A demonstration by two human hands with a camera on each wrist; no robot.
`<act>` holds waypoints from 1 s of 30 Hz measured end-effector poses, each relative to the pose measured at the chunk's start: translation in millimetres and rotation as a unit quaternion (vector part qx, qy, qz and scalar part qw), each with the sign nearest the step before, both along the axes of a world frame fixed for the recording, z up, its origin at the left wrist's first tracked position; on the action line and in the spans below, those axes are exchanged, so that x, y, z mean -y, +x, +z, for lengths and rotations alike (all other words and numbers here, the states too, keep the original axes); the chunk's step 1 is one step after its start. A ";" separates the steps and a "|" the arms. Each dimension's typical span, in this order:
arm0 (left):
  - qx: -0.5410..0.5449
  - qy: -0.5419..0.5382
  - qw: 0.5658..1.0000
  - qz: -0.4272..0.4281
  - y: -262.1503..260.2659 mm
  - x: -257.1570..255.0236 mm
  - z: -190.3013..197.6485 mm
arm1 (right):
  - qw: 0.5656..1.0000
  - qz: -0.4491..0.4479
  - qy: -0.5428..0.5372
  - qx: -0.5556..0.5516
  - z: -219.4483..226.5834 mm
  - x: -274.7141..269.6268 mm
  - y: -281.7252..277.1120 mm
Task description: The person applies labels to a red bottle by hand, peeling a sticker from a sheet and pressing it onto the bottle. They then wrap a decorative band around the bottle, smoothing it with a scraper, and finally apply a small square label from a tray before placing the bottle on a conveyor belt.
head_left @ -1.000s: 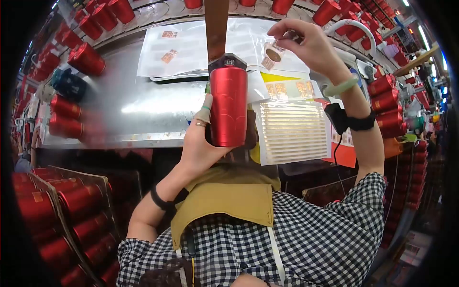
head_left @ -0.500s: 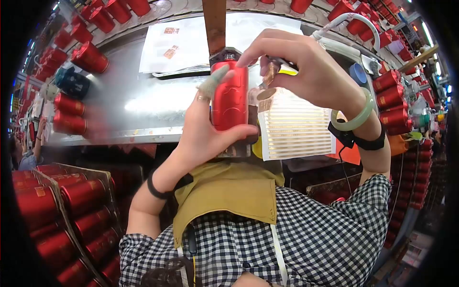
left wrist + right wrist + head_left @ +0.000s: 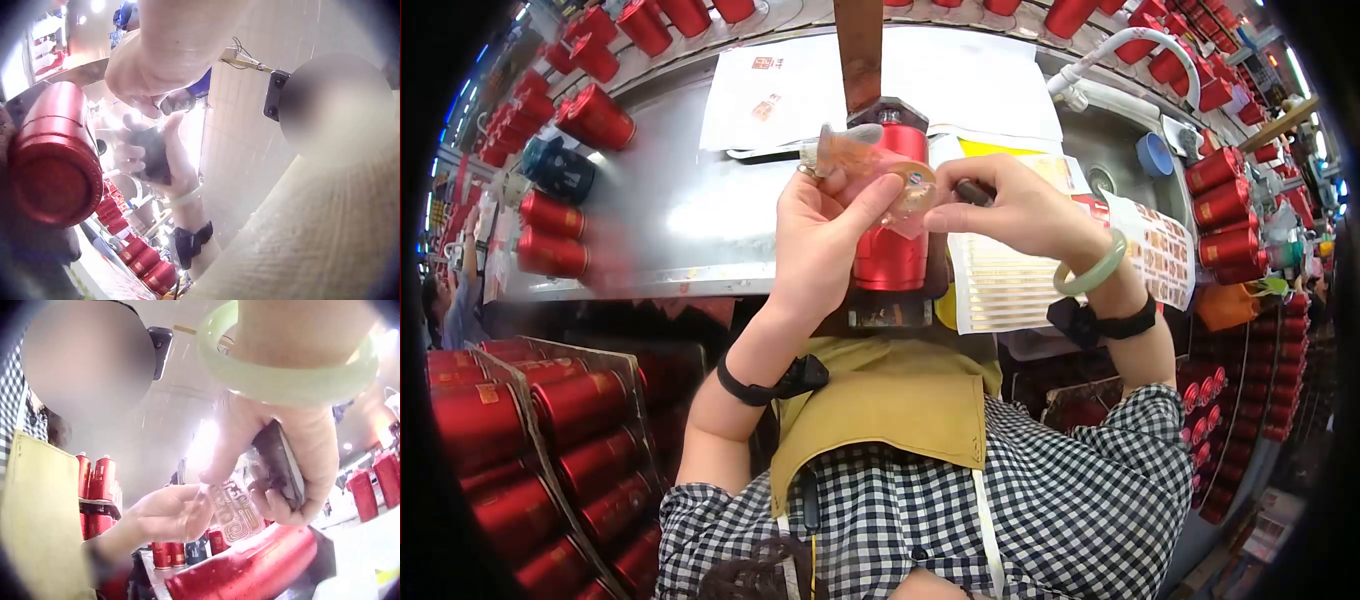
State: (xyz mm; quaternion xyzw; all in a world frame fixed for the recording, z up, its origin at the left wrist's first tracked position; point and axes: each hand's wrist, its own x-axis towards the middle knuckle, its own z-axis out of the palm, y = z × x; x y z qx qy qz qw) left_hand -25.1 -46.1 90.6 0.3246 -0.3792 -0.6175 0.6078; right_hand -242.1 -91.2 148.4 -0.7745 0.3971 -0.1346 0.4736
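Note:
A red metal canister (image 3: 890, 262) lies in a dark holder beneath both hands, its silver-necked end pointing away. Over it the left hand (image 3: 810, 235) pinches a clear film sticker with a gold pattern (image 3: 234, 512) between thumb and fingers. Pale coverings wrap some of its fingertips. The right hand (image 3: 1020, 205), wearing a pale green bangle, has its thumb and finger at the sticker's right edge. Tucked in its palm is a dark flat tool (image 3: 278, 462), whose kind does not show. The canister (image 3: 56, 150) shows its round base in the left wrist view.
A sheet of gold strips (image 3: 1020, 285) and a sheet of gold-patterned stickers (image 3: 1155, 250) lie to the right. White sheets (image 3: 970, 80) cover the back of the metal table (image 3: 700, 250). A wooden post (image 3: 858, 55) rises behind the holder. Red canisters (image 3: 485, 410) stand in crates at left.
The right hand came in from the back right to the canister. The left hand let go of the canister and now pinches the film sticker above it. The sticker sheet at right has come into view.

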 end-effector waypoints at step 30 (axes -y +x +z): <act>0.329 -0.075 0.941 -0.026 33.9 -41.6 -32.3 | 0.994 -0.106 -0.018 -0.011 -60.1 -30.9 2.2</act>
